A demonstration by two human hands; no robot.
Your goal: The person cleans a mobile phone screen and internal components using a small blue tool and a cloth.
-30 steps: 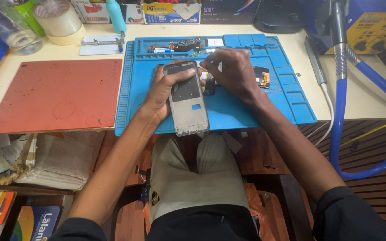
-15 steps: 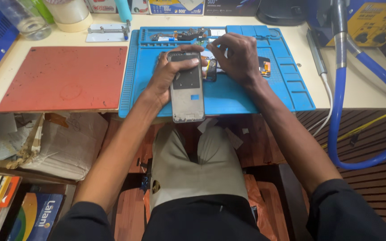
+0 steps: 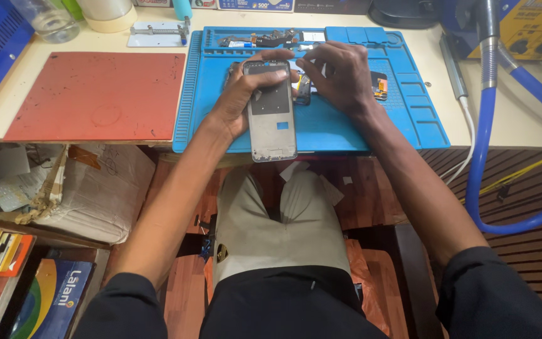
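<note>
The left hand grips a grey phone frame by its upper end, thumb laid across the top face and the other fingers wrapped behind the left edge. The frame rests tilted on the near part of the blue work mat, its lower end reaching the mat's front edge. The right hand is curled, fingertips pinched down on small dark parts just right of the frame's top; what they hold is hidden. A red mat lies to the left.
</note>
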